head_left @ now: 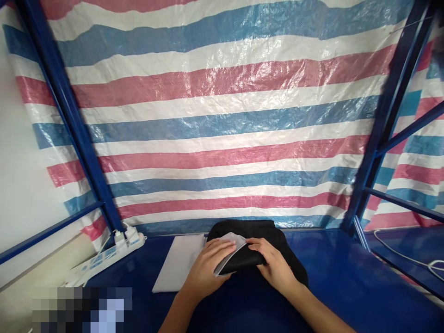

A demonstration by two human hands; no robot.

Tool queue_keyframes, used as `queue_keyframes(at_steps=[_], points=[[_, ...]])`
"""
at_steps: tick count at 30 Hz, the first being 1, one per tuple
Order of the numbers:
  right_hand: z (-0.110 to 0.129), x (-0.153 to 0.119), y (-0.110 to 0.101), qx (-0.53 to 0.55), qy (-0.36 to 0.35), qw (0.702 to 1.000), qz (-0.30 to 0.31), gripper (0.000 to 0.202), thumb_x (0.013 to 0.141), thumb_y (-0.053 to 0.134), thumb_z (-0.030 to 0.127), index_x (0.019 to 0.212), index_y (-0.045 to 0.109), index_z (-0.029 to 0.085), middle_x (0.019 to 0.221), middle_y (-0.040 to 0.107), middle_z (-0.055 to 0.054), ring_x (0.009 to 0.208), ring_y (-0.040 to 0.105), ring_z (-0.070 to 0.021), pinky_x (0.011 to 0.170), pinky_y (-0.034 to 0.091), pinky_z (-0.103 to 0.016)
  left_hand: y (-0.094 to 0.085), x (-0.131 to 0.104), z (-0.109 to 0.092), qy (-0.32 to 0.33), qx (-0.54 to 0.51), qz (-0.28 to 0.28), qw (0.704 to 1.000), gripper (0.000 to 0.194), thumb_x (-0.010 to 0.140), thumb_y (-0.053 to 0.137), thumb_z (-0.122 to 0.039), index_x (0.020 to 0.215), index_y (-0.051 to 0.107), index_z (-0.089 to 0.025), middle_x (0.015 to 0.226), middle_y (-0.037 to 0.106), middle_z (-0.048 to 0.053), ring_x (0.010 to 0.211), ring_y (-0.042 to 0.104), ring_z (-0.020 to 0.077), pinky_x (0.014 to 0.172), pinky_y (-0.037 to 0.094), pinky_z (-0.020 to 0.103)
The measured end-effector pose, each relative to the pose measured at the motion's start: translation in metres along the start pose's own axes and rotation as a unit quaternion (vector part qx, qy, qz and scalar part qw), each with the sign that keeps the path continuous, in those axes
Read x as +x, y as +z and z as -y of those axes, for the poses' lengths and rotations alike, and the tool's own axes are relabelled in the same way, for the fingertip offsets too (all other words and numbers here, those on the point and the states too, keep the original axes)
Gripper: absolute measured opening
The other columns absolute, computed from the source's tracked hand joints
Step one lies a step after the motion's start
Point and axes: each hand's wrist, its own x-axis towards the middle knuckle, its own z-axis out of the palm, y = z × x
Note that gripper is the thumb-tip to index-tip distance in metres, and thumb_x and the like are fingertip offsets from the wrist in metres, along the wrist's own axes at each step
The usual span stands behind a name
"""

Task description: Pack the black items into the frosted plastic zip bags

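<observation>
Glossy striped sheeting (222, 152) hangs behind the black cloth (256, 254). My left (210, 264) and right hand (274, 263) pinch its edges.

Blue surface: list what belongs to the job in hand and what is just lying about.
In the job:
- black cloth, right hand on it
- pale thin piece, under left hand

Apparently lying about:
- flat white item
- power strip with plugs
</observation>
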Motion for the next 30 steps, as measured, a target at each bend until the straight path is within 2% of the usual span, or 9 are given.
queue_keyframes(at_steps=[2, 5, 11, 14, 16, 19, 22, 25, 30], points=[[0.003, 0.002, -0.004, -0.002, 0.009, 1.000, -0.013, 0.045, 0.095, 0.057, 0.005, 0.132, 0.062, 0.029, 0.137, 0.069, -0.013, 0.124, 0.071, -0.0301, 0.104, 0.062, -0.049, -0.003, 0.000, 0.003, -0.012, 0.028, 0.005, 1.000, 0.058, 0.098, 0.076, -0.035, 0.153, 0.062, -0.035, 0.156, 0.065, 0.003, 0.144, 0.061, 0.0328, 0.128, 0.042, 0.056], [0.010, 0.003, -0.007, 0.002, 0.022, 0.999, -0.024, 0.044, 0.094, 0.055, 0.005, 0.129, 0.066, 0.029, 0.130, 0.069, -0.012, 0.117, 0.073, -0.0283, 0.097, 0.064, -0.043, -0.005, -0.002, 0.007, -0.028, 0.012, 0.002, 1.000, 0.060, 0.097, 0.072, -0.032, 0.155, 0.060, -0.035, 0.156, 0.064, 0.003, 0.142, 0.063, 0.0324, 0.123, 0.050, 0.050], [0.019, 0.004, -0.002, 0.037, 0.004, 0.999, -0.025, 0.036, 0.098, 0.060, 0.008, 0.124, 0.069, 0.030, 0.120, 0.072, -0.009, 0.106, 0.077, -0.0251, 0.087, 0.065, -0.034, -0.002, -0.002, 0.004, 0.005, -0.084, 0.036, 0.996, 0.070, 0.095, 0.075, -0.048, 0.161, 0.054, -0.035, 0.160, 0.060, 0.004, 0.144, 0.061, 0.0339, 0.123, 0.050, 0.049], [0.017, 0.002, 0.003, 0.019, -0.011, 0.999, -0.041, 0.035, 0.100, 0.063, 0.010, 0.128, 0.068, 0.031, 0.118, 0.073, -0.009, 0.107, 0.075, -0.0263, 0.090, 0.065, -0.038, -0.003, 0.000, 0.001, 0.015, -0.096, 0.044, 0.994, 0.071, 0.096, 0.075, -0.046, 0.162, 0.052, -0.034, 0.161, 0.059, 0.005, 0.145, 0.060, 0.0334, 0.124, 0.049, 0.049], [0.015, 0.001, 0.004, -0.026, -0.011, 0.998, -0.056, 0.037, 0.100, 0.065, 0.011, 0.130, 0.069, 0.032, 0.118, 0.073, -0.010, 0.111, 0.073, -0.0303, 0.094, 0.065, -0.048, -0.003, 0.000, -0.001, 0.020, -0.095, 0.045, 0.994, 0.070, 0.096, 0.074, -0.046, 0.162, 0.054, -0.033, 0.160, 0.060, 0.005, 0.143, 0.062, 0.0340, 0.123, 0.050, 0.049], [0.010, 0.001, 0.003, -0.070, -0.001, 0.995, -0.065, 0.040, 0.097, 0.069, 0.014, 0.131, 0.072, 0.034, 0.137, 0.067, -0.013, 0.129, 0.065, -0.0372, 0.104, 0.060, -0.060, 0.000, 0.000, -0.003, 0.026, -0.098, 0.031, 0.994, 0.067, 0.096, 0.074, -0.049, 0.159, 0.057, -0.033, 0.156, 0.064, 0.006, 0.141, 0.064, 0.0344, 0.119, 0.053, 0.049], [0.005, 0.002, 0.001, -0.008, 0.014, 1.000, -0.009, 0.043, 0.099, 0.067, 0.016, 0.139, 0.068, 0.033, 0.152, 0.062, -0.013, 0.138, 0.063, -0.0342, 0.112, 0.058, -0.055, 0.006, -0.001, -0.004, 0.030, -0.100, 0.014, 0.994, 0.063, 0.097, 0.076, -0.048, 0.156, 0.060, -0.035, 0.150, 0.069, 0.005, 0.137, 0.067, 0.0333, 0.116, 0.056, 0.047], [0.002, 0.003, 0.000, 0.030, 0.015, 0.999, 0.013, 0.047, 0.102, 0.061, 0.013, 0.144, 0.064, 0.033, 0.138, 0.071, -0.011, 0.127, 0.071, -0.0289, 0.109, 0.061, -0.046, 0.010, -0.002, -0.003, 0.028, -0.081, 0.003, 0.996, 0.063, 0.096, 0.077, -0.048, 0.155, 0.060, -0.036, 0.150, 0.069, 0.005, 0.138, 0.066, 0.0330, 0.117, 0.055, 0.047], [0.004, 0.001, 0.000, -0.019, 0.018, 0.999, -0.043, 0.045, 0.098, 0.057, 0.006, 0.134, 0.066, 0.031, 0.115, 0.071, -0.009, 0.103, 0.073, -0.0281, 0.084, 0.064, -0.040, 0.011, -0.003, 0.000, 0.014, -0.020, -0.063, 0.998, 0.065, 0.090, 0.085, -0.043, 0.150, 0.063, -0.032, 0.149, 0.069, 0.008, 0.138, 0.063, 0.0343, 0.120, 0.053, 0.051]])
